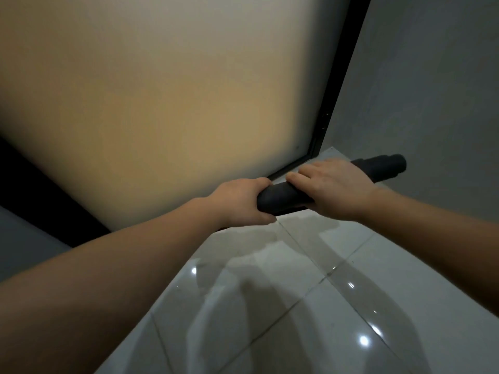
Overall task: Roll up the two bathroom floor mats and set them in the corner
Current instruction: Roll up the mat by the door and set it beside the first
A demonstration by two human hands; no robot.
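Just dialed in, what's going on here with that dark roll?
A person holds a rolled-up dark mat in both hands, low against the base of a frosted glass door. The left hand grips its near end; the right hand lies over the middle. The far end points toward the corner by the grey wall. Only one roll is clearly visible.

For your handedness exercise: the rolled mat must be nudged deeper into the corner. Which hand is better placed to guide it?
Probably the right hand: it lies over the rolled mat nearer the corner, while the left hand grips the near end.
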